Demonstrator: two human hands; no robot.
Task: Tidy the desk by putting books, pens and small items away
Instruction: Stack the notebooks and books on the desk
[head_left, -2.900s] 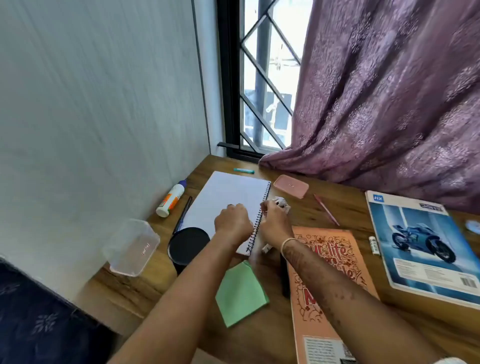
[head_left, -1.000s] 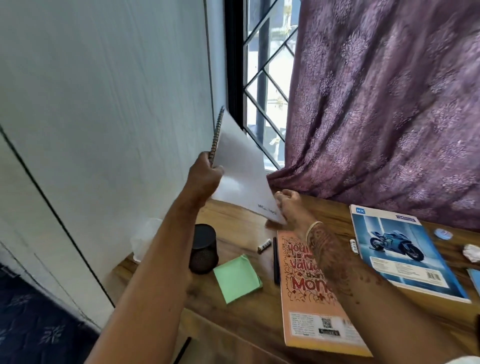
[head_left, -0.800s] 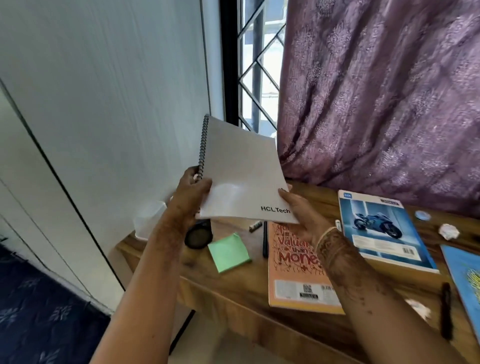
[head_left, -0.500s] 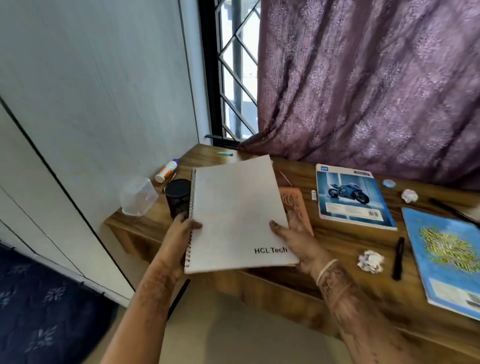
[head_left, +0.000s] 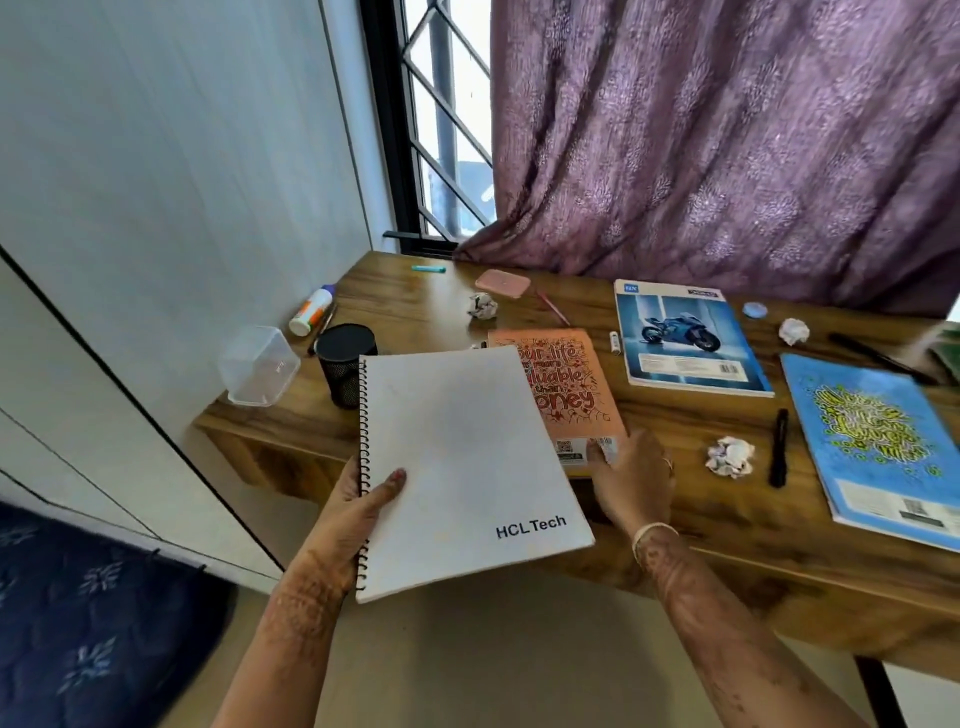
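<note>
A: Where's the notebook?

B: The notebook (head_left: 457, 457) hangs off the surface (head_left: 675, 499), at 7 o'clock of the orange book (head_left: 561, 384). The left grip (head_left: 363, 499) clasps its spiral edge, thumb on the cover.

A: One-handed. Risk?

B: The free side may sag and slide out. Its top corner looks close to the pen cup (head_left: 345, 364) at 11 o'clock and could tip it.

A: The right grip (head_left: 631, 475)?

B: Released, fingers on the orange book's near corner. Dragging it might sweep the paper ball (head_left: 730, 456) at 3 o'clock off.
</note>
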